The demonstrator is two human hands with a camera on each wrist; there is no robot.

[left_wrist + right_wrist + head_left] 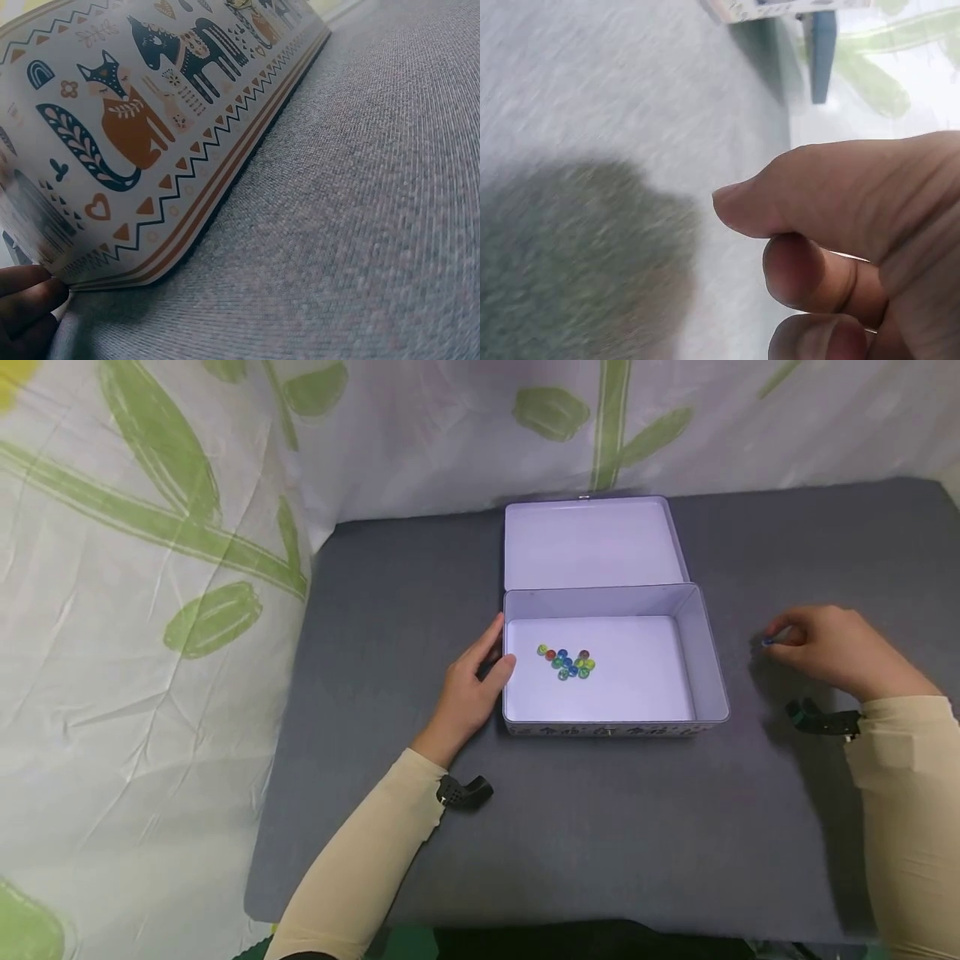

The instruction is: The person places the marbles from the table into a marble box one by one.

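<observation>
A hinged tin box [616,727] with a white inside stands with its lid [592,543] laid back. Several coloured glass marbles [567,662] lie on the left part of its floor. My left hand [465,697] holds the box's left side, thumb over the rim and fingers against the outer wall. In the left wrist view, fingers [30,304] touch the printed wall [127,120] low at a corner. Right of the box, my right hand [832,647] pinches a small blue marble [767,642] between thumb and forefinger. The right wrist view hides that marble behind the thumb [802,187].
A grey cloth-covered table [390,610] lies under the box and both hands. White sheeting [450,443] with green leaves hangs behind the table and on the left. Each wrist wears a black camera mount, such as the left one [465,792].
</observation>
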